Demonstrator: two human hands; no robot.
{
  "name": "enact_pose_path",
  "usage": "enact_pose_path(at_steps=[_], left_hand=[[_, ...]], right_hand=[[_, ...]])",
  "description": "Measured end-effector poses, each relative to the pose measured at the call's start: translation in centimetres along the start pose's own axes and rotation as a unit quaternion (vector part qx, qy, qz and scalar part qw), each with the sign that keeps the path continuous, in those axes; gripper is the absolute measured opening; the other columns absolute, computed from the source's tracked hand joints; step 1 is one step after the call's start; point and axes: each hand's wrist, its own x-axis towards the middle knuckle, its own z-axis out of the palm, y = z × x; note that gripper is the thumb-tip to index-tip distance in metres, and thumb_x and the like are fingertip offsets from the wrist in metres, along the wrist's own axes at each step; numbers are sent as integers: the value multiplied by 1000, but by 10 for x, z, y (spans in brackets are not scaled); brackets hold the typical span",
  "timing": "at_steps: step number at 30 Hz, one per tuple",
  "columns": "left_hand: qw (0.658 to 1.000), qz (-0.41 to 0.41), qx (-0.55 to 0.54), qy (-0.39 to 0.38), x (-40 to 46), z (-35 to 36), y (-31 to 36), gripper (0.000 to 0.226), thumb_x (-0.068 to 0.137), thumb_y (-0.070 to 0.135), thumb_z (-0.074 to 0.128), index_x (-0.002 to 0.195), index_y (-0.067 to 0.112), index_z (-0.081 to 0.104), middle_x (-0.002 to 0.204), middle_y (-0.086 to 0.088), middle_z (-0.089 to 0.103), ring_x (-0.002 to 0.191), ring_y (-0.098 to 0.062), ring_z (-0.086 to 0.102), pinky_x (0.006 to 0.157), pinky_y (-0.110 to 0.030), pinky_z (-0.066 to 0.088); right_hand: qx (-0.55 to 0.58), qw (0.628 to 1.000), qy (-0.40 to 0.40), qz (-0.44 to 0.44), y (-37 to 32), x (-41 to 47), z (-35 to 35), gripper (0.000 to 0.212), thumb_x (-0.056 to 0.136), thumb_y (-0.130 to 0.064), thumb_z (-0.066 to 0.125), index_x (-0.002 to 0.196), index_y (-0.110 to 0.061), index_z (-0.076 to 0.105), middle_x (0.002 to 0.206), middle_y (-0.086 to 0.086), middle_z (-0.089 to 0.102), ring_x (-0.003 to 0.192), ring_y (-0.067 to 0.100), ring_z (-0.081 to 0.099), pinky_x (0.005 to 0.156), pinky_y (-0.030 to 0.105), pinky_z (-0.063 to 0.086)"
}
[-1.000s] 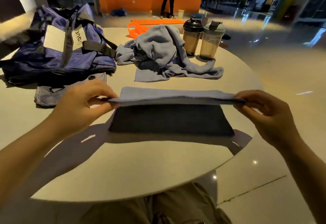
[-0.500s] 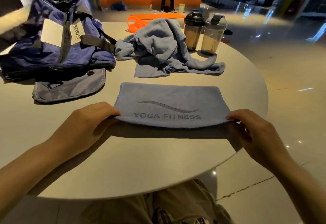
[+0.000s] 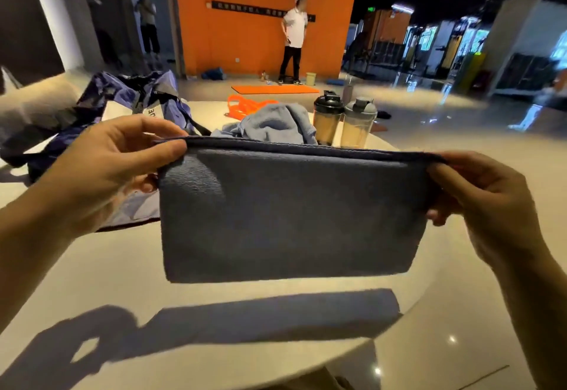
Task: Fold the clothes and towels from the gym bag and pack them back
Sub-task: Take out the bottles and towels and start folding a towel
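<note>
I stand at a round, pale, glossy table [image 3: 214, 267], and by my reckoning the job is hardly half done. At about ten o'clock from me the navy-blue fabric gym bag [image 3: 122, 98] slumps open on the tabletop with nothing visibly packed back into it, though I cannot see far inside. Straight ahead, lifted clear of the table and throwing a shadow below, hangs the folded grey-blue terry towel [image 3: 288, 214]; it looks doubled over and probably wants one more fold before packing. Behind it at twelve o'clock a crumpled light-blue cloth heap [image 3: 276, 122] is not yet folded, so that remains as well. My left hand [image 3: 116, 168] pinches the towel's top left corner between thumb and fingers, and my right hand [image 3: 478, 193] grips the top right corner, stretching the edge taut. At one o'clock two clear shaker bottles with dark lids [image 3: 343, 122] stand just beside the heap, near enough to tip when I reach for it. An orange strap-like item [image 3: 245, 106] lies past the heap.
</note>
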Motion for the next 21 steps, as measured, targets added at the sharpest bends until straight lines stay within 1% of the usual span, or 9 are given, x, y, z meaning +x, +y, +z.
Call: enact_pose_path(at_steps=[2,5,8,10,12,14,17,19,21], left_hand=[[999,-35,-5,-12,2,-1,4,59,32,60,89,81,31,74,85,1,74,72,-12,67,68,-35,45],[991,-132,25,-6,6,3,-14,23,62,33,77,84,25,73,91,-6,73,86,-27,60,77,-42,41],[966,-219,128,-42,7,6,-52,16,81,18,70,96,18,69,80,-11,67,74,-24,58,63,-31,45],[946,-280,148,-73,6,6,-75,17,87,18,66,104,16,65,84,-10,64,66,-18,57,54,-24,49],[933,-317,151,-82,8,4,-96,25,87,22,64,111,17,61,97,-14,65,72,-21,63,63,-31,58],[931,-319,157,-77,7,1,-105,35,83,31,64,116,22,56,106,-16,65,80,-25,67,74,-38,59],[937,-301,149,-97,-1,-5,-98,74,58,62,72,123,39,47,93,-14,70,71,-21,69,63,-32,58],[931,-276,176,-161,-12,-9,-90,96,30,85,71,118,56,45,88,-3,71,74,-17,69,60,-24,55],[920,-260,181,-229,-24,-7,-83,90,28,91,64,115,70,46,102,18,67,93,-4,65,69,-20,55]], right_hand=[[-25,999,30,13,-2,10,-1,25,85,-35,60,103,-20,67,74,-5,67,51,8,60,40,14,45],[-84,993,-2,81,13,25,13,8,90,-19,60,94,-19,67,78,-2,65,58,4,62,42,15,47],[-166,969,-57,173,50,32,39,11,88,-25,65,94,-17,70,81,1,68,68,19,64,51,31,56],[-199,953,-93,208,76,31,56,18,90,-26,63,104,-15,67,87,3,66,67,16,61,46,19,51],[-207,947,-107,223,92,30,69,25,91,-23,61,114,-14,62,104,8,66,71,14,62,51,14,50],[-233,940,-97,229,98,28,76,33,91,-22,62,123,-16,58,122,8,61,90,17,63,71,20,51],[-286,937,-99,174,85,17,84,38,91,-26,62,127,-19,56,133,3,56,103,16,58,83,24,44],[-265,944,-148,126,66,4,94,40,90,-36,57,129,-24,55,135,-3,55,108,10,55,88,21,40],[-271,925,-244,102,50,-9,109,51,88,-51,42,135,-32,48,142,-11,46,126,10,45,100,22,32]])
